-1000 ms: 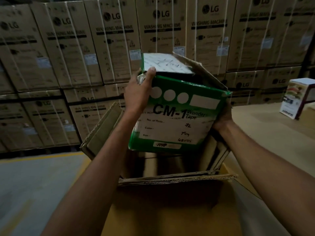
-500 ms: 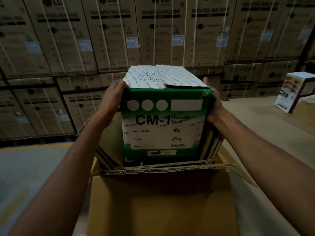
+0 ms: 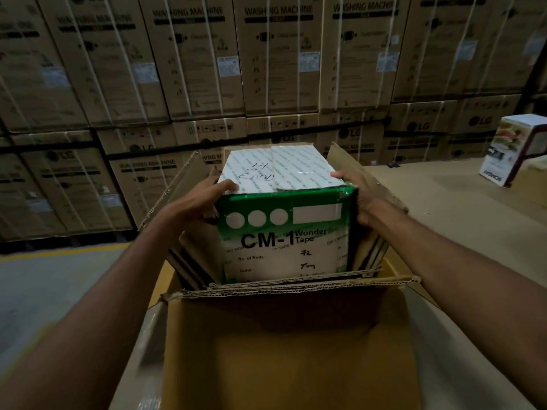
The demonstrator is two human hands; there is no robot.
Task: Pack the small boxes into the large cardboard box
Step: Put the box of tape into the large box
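Since the earlier frame the green tape box (image 3: 284, 232) has sunk lower into the large cardboard box (image 3: 296, 284), so that its lowest label lines now lie hidden behind the near rim. We see the left grip (image 3: 204, 202) clasping the upper left edge of the tape box, thumb on its white top. The right grip (image 3: 359, 196) clasps the upper right edge, thumb likewise on top. The tape box stands upright just behind the near rim, between loose cardboard sheets (image 3: 192, 258) that line the left and right walls. We judge three hazards from here. The fit looks snug, so the fingers may be pinched between tape box and sheets as it descends. A bottom corner may catch a sheet edge and jam the tape box tilted. Its near right top corner (image 3: 343, 193) is torn, and a pull there may rip it further.
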